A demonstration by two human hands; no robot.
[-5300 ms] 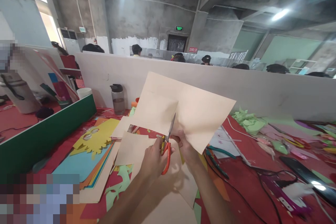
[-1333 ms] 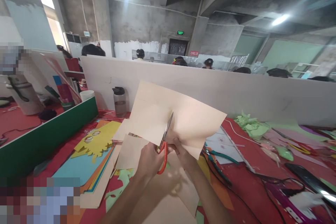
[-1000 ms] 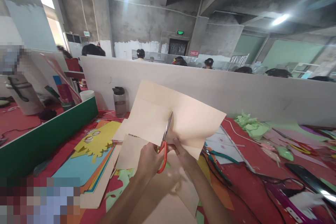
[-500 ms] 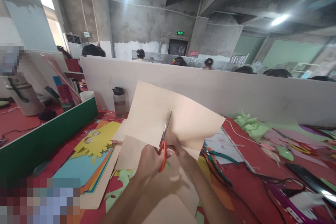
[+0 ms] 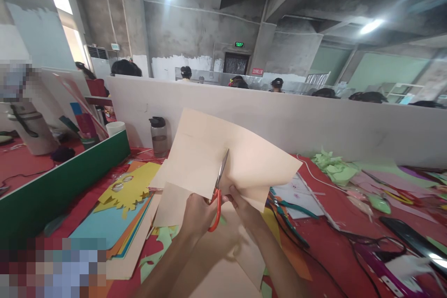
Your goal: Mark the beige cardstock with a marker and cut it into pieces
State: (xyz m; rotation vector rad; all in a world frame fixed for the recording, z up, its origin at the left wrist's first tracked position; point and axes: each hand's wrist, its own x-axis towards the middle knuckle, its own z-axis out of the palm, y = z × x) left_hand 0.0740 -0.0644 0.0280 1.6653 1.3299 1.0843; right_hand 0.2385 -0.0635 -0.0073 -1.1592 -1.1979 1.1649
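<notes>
A large beige sheet of paper point(image 5: 202, 144) is held up tilted in front of me. The orange-handled scissors point(image 5: 217, 209) point up and away, their blades lying in a cut in the sheet. My left hand point(image 5: 198, 216) is closed on the scissor handles at the sheet's near edge. Just right of the scissors, my right hand point(image 5: 244, 207) pinches the sheet, thumb on top and the other fingers mostly hidden beneath. More beige paper lies under my forearms.
Coloured sheets and a yellow paper cutout point(image 5: 131, 186) lie left, beside a green divider point(image 5: 70, 172). A water bottle point(image 5: 159, 137) stands by the white partition point(image 5: 279, 116). Teal-handled pliers point(image 5: 291, 214), a phone point(image 5: 412, 242), cables and green paper scraps point(image 5: 333, 167) lie right.
The sheet's right corner has shifted slightly to the right. The scissors and both hands stay in nearly the same place.
</notes>
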